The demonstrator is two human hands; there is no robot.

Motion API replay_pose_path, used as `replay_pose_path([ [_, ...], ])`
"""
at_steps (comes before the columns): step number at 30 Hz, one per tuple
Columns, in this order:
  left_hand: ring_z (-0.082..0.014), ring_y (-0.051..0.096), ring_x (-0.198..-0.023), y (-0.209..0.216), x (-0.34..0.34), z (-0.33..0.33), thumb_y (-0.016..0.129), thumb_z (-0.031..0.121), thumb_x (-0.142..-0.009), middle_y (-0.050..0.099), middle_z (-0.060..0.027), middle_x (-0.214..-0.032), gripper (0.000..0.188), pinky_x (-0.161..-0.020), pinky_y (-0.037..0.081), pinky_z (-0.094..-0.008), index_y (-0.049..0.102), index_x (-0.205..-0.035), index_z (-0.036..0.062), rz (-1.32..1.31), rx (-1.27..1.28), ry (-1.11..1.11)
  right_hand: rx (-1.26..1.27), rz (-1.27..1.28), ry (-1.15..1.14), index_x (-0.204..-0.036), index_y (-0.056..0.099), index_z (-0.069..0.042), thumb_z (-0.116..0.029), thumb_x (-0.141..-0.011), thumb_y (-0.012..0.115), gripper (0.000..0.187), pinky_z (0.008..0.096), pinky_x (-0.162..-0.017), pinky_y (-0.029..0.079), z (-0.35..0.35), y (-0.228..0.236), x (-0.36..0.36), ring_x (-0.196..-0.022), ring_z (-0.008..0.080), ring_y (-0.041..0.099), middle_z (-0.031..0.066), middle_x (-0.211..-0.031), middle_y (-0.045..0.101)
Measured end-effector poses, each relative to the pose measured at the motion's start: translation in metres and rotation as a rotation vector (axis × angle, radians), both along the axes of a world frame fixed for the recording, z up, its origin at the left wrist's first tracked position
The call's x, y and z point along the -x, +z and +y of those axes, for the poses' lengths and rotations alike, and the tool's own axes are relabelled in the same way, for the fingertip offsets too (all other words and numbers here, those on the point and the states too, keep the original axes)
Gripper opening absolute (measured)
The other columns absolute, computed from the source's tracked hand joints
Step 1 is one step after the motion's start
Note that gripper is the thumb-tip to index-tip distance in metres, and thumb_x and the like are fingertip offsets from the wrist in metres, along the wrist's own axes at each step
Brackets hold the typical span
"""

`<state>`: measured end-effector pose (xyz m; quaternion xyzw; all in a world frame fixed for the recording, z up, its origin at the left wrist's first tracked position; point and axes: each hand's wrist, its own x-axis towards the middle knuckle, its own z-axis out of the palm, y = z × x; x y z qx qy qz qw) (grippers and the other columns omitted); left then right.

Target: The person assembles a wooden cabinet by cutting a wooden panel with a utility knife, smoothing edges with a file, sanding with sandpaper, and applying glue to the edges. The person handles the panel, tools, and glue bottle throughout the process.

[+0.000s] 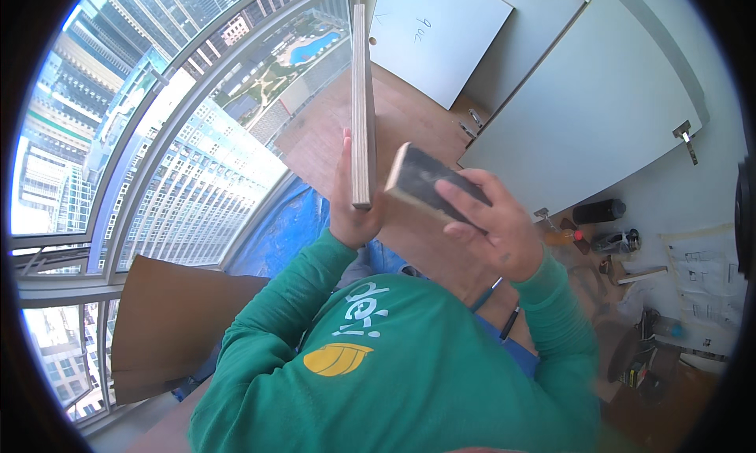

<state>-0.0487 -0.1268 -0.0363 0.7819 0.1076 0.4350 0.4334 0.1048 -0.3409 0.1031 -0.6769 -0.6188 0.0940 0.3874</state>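
Note:
My left hand (353, 217) is closed around the lower end of a plywood board (361, 99), which stands upright with its layered narrow edge facing me. To the right of it, my right hand (502, 229) grips a sanding block (425, 176), a pale block with a dark face, fingers and thumb wrapped over its right end. The block is tilted and slightly blurred. Its left end comes close to the board's lower part, and a small gap seems to show between them. The fingers of my left hand are partly hidden behind the board.
White cabinet panels with metal hinges (685, 134) stand ahead and right; one loose white panel (437, 36) leans there. Tall windows run along the left, above a blue plastic sheet (287, 225) and brown cardboard (169, 319). A black bottle (598, 210) and clutter lie at right.

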Motion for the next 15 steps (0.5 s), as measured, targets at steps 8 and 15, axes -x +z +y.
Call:
replay_pose_path([
  [8, -0.0554, 0.033, -0.155, -0.024, 0.011, 0.02, 0.064, -0.004, -0.081, 0.026, -0.0372, -0.169, 0.099, -0.126, 0.03, -0.0583, 0.015, -0.167, -0.0095, -0.046, 0.012, -0.206, 0.141, -0.375, 0.166, -0.145, 0.069, -0.023, -0.027, -0.092, 0.08, 0.054, 0.0436, -0.085, 0.054, 0.103, 0.028, 0.017, -0.099, 0.0329, 0.066, 0.0157, -0.124, 0.063],
  [15, -0.0595, 0.026, -0.157, -0.013, 0.009, 0.018, 0.061, -0.004, -0.081, 0.02, -0.0441, -0.167, 0.099, -0.127, 0.024, -0.0643, 0.011, -0.166, -0.0108, -0.1, -0.065, -0.093, 0.25, -0.332, -0.08, -0.144, 0.069, -0.017, -0.027, -0.099, 0.074, 0.046, 0.0427, -0.082, 0.055, 0.228, 0.031, -0.061, -0.094, 0.0353, 0.064, 0.0153, -0.11, 0.062],
])
